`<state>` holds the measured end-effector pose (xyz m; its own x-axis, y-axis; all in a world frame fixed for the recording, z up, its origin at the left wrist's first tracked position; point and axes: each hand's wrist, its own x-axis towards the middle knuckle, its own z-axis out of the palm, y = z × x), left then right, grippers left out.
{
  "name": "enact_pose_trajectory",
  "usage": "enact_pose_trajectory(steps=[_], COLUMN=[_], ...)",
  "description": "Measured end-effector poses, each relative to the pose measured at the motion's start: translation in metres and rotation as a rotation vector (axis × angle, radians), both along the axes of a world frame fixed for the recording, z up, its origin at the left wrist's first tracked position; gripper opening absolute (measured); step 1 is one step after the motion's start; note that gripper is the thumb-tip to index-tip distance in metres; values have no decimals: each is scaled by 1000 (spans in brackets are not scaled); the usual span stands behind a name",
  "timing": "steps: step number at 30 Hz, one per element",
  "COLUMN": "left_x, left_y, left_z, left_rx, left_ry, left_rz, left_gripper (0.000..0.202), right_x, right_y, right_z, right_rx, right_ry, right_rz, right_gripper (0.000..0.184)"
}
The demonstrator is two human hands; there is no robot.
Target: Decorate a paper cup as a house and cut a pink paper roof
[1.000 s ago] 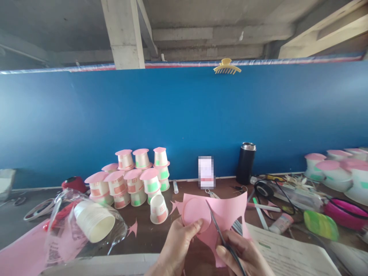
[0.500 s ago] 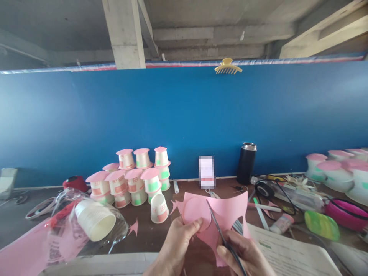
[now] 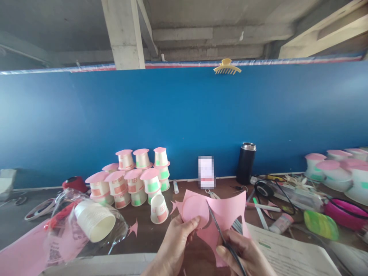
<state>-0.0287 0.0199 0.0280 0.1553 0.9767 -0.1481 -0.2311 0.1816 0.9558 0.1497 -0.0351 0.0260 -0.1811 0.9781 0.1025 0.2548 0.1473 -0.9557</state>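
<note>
My left hand pinches a round pink paper disc between thumb and fingers. The disc is partly cut out of a larger pink paper sheet, which has curved cut-outs along its edges. My right hand is wrapped around the handles of dark scissors. Their blades point up and left, lying along the gap at the disc's right edge. Left of my hands, a white paper cup with a window and door drawn on it stands upside down on the brown table.
Stacked cups with pink paper roofs stand behind on the left. A bag of paper cups lies at left. A black thermos, a marker, a printed sheet and more roofed cups are on the right.
The disc has shifted slightly left, and the gap between it and the sheet along the scissor blades is wider. Both hands keep their grip.
</note>
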Motion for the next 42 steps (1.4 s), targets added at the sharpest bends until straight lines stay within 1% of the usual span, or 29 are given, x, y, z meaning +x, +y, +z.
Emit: enact_pose_trajectory(steps=[5,9,12,14,19,22,24,26,29,32,37,42], left_x=[2,12,20,23,21,18,16,15,13,11,9,9], left_y=[0,-3,-9,-13,-10,-7,-7,-9,-12,-14,-12,-10], left_z=[-1,-3,-1,0,-8,-11,-9,-4,6,11,11,8], left_rx=[-50,-45,-56,-47,-51,16,55,70,67,60,85,144], left_ry=[-147,-298,-393,-409,-294,-225,-186,-138,-84,-79,-50,81], left_rz=[44,110,79,80,87,71,52,38,11,-6,-27,10], left_gripper=[30,31,27,27,32,36,38,39,40,41,42,37], right_x=[0,0,-1,-2,-4,-3,-2,-1,0,1,1,0], right_y=[2,3,2,2,1,2,2,2,1,0,1,2], right_z=[-3,-8,-12,-14,-16,-13,-9,-5,-1,-1,-6,-8], right_rx=[-1,-46,-64,-80,-95,-76,-78,-90,-100,-103,-62,-40], right_ry=[-7,9,-11,-15,6,7,34,70,83,79,71,70], right_rz=[5,-11,-38,-31,20,51,75,101,115,111,110,117], right_gripper=[54,52,51,52,56,55,55,54,53,51,51,50])
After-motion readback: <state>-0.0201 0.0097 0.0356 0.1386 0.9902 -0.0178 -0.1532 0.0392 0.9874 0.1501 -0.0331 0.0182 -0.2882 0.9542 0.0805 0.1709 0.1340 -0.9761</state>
